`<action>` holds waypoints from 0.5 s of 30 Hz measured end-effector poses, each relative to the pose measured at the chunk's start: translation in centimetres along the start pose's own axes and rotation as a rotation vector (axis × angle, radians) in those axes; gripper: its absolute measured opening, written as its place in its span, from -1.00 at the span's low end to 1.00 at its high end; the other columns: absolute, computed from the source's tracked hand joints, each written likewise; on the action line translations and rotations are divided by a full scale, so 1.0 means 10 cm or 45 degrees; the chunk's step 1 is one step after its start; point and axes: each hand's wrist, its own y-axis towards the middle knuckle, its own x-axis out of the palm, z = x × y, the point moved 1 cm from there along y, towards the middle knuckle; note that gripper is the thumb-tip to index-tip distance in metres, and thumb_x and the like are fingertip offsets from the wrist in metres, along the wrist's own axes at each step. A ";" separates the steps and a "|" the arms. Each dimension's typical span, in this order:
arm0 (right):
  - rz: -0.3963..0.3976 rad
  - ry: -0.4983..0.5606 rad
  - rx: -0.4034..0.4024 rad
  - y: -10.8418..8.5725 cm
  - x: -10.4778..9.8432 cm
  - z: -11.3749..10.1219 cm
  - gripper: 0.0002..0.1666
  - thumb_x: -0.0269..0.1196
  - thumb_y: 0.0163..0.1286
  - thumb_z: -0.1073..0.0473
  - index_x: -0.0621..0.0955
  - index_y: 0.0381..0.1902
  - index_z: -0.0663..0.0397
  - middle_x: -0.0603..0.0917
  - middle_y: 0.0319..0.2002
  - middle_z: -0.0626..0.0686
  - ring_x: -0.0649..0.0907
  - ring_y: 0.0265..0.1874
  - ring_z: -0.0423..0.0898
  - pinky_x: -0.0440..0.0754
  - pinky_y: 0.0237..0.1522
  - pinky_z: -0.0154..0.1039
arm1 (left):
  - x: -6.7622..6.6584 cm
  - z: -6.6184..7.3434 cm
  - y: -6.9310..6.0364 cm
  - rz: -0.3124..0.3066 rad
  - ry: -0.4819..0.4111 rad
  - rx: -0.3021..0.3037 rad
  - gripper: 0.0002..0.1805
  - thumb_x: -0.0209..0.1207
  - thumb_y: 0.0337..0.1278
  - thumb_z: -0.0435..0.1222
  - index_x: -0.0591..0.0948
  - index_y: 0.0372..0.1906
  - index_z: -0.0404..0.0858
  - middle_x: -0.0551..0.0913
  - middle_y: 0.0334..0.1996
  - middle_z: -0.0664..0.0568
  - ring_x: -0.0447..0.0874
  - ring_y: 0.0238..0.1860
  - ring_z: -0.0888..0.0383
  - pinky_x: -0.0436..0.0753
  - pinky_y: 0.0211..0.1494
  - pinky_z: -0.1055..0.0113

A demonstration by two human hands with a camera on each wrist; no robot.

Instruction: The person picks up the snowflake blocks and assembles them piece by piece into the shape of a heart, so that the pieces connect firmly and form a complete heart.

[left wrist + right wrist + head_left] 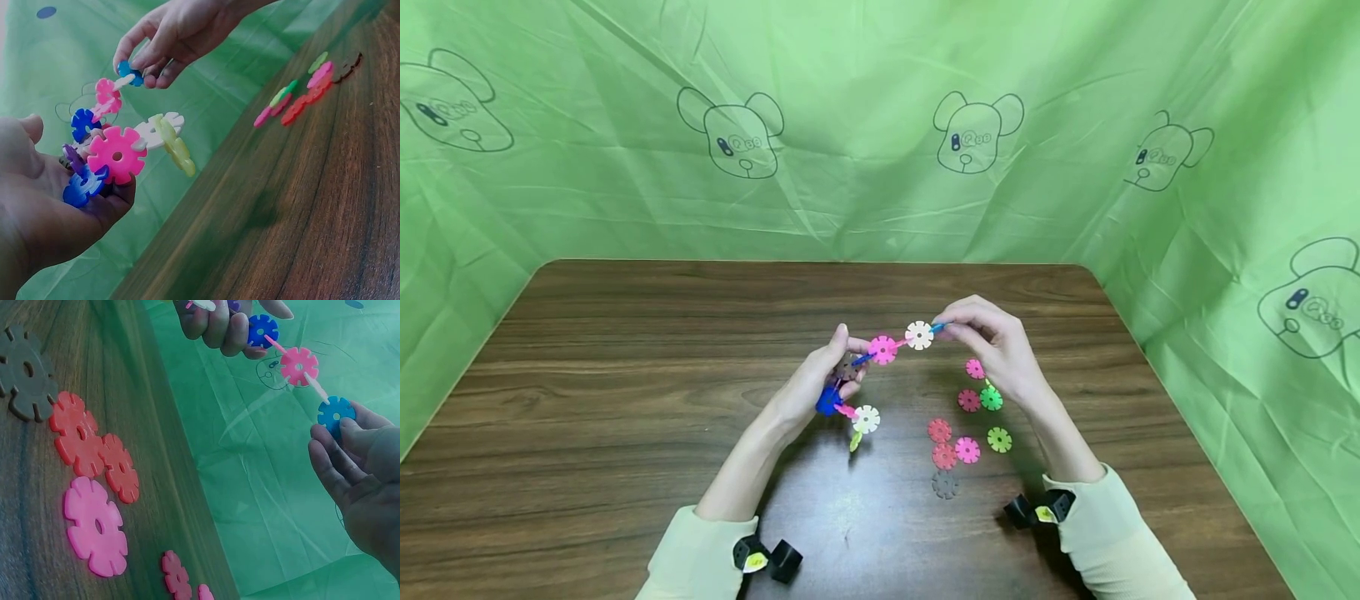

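A chain of notched plastic snowflake discs hangs in the air between both hands. My left hand (805, 385) cradles its left part, palm up, fingers curled round a grey disc (847, 367) and a dark blue disc (828, 401). A white disc (867, 419) and a yellow-green disc (174, 145) dangle from that end. Toward the right the chain runs through a pink disc (882, 350) and another white disc (919, 335). Between thumb and fingertips, my right hand (1000, 346) pinches the light blue disc (336, 414) joined to that white one. Fingers partly hide the discs in the left palm.
Loose discs lie on the wooden table (625, 400) below the right hand: green ones (999, 440), pink ones (967, 450), red ones (944, 456) and a grey one (945, 484). A green curtain (865, 208) surrounds the table's back and sides.
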 end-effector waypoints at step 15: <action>0.023 0.010 -0.003 -0.02 0.03 0.02 -0.74 0.19 0.47 0.47 0.74 0.01 0.28 0.70 -0.04 0.17 0.78 -0.13 -0.08 0.76 0.00 -0.20 | 0.00 -0.01 0.02 0.040 0.013 -0.020 -0.39 -0.28 0.67 0.03 0.52 0.27 -0.37 0.45 -0.44 0.14 0.35 -0.50 0.30 0.30 -0.42 0.48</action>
